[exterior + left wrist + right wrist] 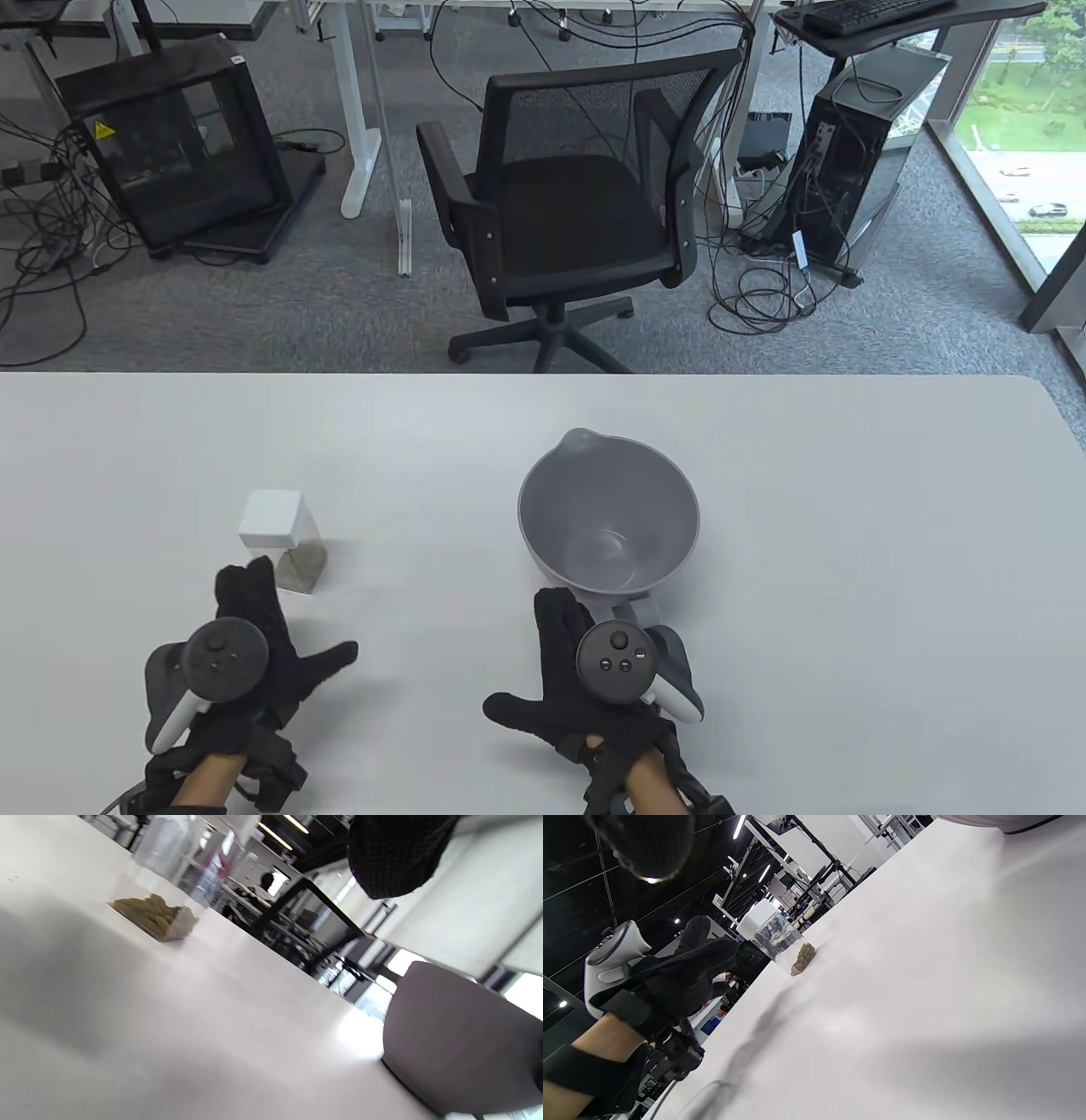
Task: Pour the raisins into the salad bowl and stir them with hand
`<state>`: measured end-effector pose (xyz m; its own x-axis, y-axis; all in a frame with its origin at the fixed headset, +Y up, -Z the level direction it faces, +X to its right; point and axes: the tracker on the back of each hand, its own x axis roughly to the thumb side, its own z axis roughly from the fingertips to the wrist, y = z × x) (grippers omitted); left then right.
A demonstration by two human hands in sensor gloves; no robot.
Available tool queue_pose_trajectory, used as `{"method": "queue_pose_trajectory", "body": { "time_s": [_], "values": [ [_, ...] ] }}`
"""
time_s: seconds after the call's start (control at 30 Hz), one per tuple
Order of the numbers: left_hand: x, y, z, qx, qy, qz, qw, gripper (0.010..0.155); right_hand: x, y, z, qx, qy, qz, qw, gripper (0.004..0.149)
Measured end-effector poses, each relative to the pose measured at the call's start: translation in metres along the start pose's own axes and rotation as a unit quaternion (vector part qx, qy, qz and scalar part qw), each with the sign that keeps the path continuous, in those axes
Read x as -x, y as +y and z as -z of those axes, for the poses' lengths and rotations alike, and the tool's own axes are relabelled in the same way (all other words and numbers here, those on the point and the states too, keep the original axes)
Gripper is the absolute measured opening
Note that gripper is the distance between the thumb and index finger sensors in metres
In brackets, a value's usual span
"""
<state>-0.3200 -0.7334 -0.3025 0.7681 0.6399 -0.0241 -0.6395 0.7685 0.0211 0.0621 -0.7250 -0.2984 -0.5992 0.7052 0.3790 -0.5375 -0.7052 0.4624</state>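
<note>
A clear square jar with a white lid stands on the white table, left of centre, with pale raisins lying in its bottom. The same jar shows far off in the right wrist view. A grey salad bowl with a spout and a handle stands upright to its right and looks empty. My left hand lies flat just in front of the jar, fingers straight, fingertips close to the jar. My right hand lies flat in front of the bowl near its handle, thumb spread. Neither hand holds anything.
Beyond the table's far edge stand a black office chair, a black cabinet on the left and a computer tower with loose cables on the right.
</note>
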Motion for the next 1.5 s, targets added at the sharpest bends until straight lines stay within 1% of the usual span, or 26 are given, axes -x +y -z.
{"method": "queue_pose_trajectory", "body": {
  "time_s": [0.13, 0.23, 0.3, 0.33, 0.4, 0.5, 0.57, 0.63, 0.67, 0.77, 0.9, 0.97, 1.03, 1.07, 1.1, 1.13, 1.17, 1.2, 1.23, 1.3, 1.33, 1.37, 1.4, 1.43, 1.47, 1.5],
  "values": [
    [0.032, -0.004, 0.038, -0.009, 0.107, -0.061, 0.992, 0.132, 0.000, 0.000, 0.000, 0.001, -0.001, 0.001, 1.000, 0.108],
    [0.047, -0.014, 0.062, -0.012, 0.147, -0.081, 0.986, 0.130, 0.000, 0.000, 0.000, 0.001, -0.002, 0.005, 1.000, 0.108],
    [0.049, -0.015, 0.078, -0.040, 0.149, -0.067, 0.986, 0.120, 0.000, 0.001, 0.001, -0.002, -0.004, 0.009, 1.000, 0.108],
    [0.049, -0.015, 0.081, -0.056, 0.142, -0.062, 0.986, 0.102, 0.000, 0.001, 0.001, -0.003, -0.004, 0.010, 1.000, 0.108],
    [0.041, -0.018, 0.085, -0.074, 0.107, -0.065, 0.989, 0.093, 0.001, 0.002, 0.001, -0.005, -0.002, 0.011, 1.000, 0.108],
    [0.013, -0.021, 0.079, -0.006, -0.001, -0.087, 0.996, 0.092, 0.001, 0.000, 0.000, 0.003, -0.002, 0.010, 1.000, 0.108],
    [-0.007, -0.022, 0.072, 0.075, -0.103, -0.124, 0.984, 0.092, 0.002, -0.001, 0.000, 0.004, -0.002, 0.012, 1.000, 0.109],
    [-0.035, -0.028, 0.053, 0.230, -0.225, -0.186, 0.929, 0.092, 0.001, -0.001, -0.001, 0.007, 0.006, 0.012, 1.000, 0.114],
    [-0.046, -0.032, 0.040, 0.273, -0.252, -0.213, 0.904, 0.093, -0.002, -0.002, -0.001, 0.006, 0.007, 0.004, 1.000, 0.116],
    [-0.059, -0.043, 0.008, 0.299, -0.294, -0.220, 0.881, 0.093, -0.023, -0.009, -0.003, -0.021, -0.019, -0.005, 1.000, 0.118],
    [-0.056, -0.057, -0.001, 0.297, -0.271, -0.198, 0.894, 0.092, -0.076, -0.007, 0.009, -0.018, -0.067, -0.056, 0.996, 0.116],
    [-0.057, -0.065, 0.001, 0.271, -0.260, -0.168, 0.911, 0.091, -0.110, 0.002, 0.026, -0.005, -0.029, -0.147, 0.989, 0.105],
    [-0.058, -0.069, 0.001, 0.245, -0.257, -0.142, 0.924, 0.090, -0.132, 0.008, 0.040, 0.018, 0.042, -0.229, 0.972, 0.091],
    [-0.057, -0.069, 0.001, 0.239, -0.258, -0.142, 0.925, 0.090, -0.141, 0.009, 0.049, 0.049, 0.062, -0.290, 0.954, 0.081],
    [-0.055, -0.069, 0.002, 0.228, -0.250, -0.162, 0.927, 0.089, -0.151, 0.006, 0.055, 0.051, 0.044, -0.343, 0.937, 0.076],
    [-0.054, -0.068, 0.003, 0.218, -0.255, -0.164, 0.928, 0.088, -0.158, 0.005, 0.061, -0.024, 0.017, -0.337, 0.941, 0.071],
    [-0.053, -0.068, 0.005, 0.247, -0.266, -0.147, 0.920, 0.088, -0.165, 0.006, 0.065, -0.149, -0.015, -0.307, 0.940, 0.062],
    [-0.053, -0.067, 0.004, 0.247, -0.271, -0.141, 0.920, 0.089, -0.168, 0.004, 0.063, -0.188, -0.038, -0.307, 0.932, 0.053],
    [-0.052, -0.066, 0.004, 0.239, -0.265, -0.139, 0.924, 0.089, -0.171, 0.000, 0.064, -0.186, -0.094, -0.282, 0.936, 0.035],
    [-0.051, -0.067, 0.003, 0.242, -0.257, -0.163, 0.921, 0.089, -0.169, -0.009, 0.062, -0.132, -0.075, -0.261, 0.953, 0.048],
    [-0.052, -0.067, 0.003, 0.236, -0.256, -0.160, 0.924, 0.090, -0.166, -0.011, 0.061, -0.048, -0.026, -0.269, 0.962, 0.063],
    [-0.053, -0.067, 0.003, 0.233, -0.257, -0.150, 0.926, 0.090, -0.163, -0.011, 0.059, 0.066, 0.051, -0.289, 0.954, 0.078],
    [-0.055, -0.067, 0.002, 0.231, -0.257, -0.145, 0.927, 0.090, -0.162, -0.007, 0.062, 0.083, 0.082, -0.307, 0.945, 0.088],
    [-0.056, -0.067, 0.001, 0.228, -0.258, -0.149, 0.927, 0.090, -0.161, -0.002, 0.069, 0.040, 0.096, -0.351, 0.930, 0.088],
    [-0.059, -0.069, 0.000, 0.240, -0.256, -0.143, 0.925, 0.090, -0.164, 0.001, 0.073, -0.048, 0.093, -0.365, 0.925, 0.081],
    [-0.057, -0.070, -0.002, 0.246, -0.261, -0.109, 0.927, 0.090, -0.169, 0.003, 0.071, -0.080, 0.064, -0.350, 0.931, 0.078]
  ]
}}
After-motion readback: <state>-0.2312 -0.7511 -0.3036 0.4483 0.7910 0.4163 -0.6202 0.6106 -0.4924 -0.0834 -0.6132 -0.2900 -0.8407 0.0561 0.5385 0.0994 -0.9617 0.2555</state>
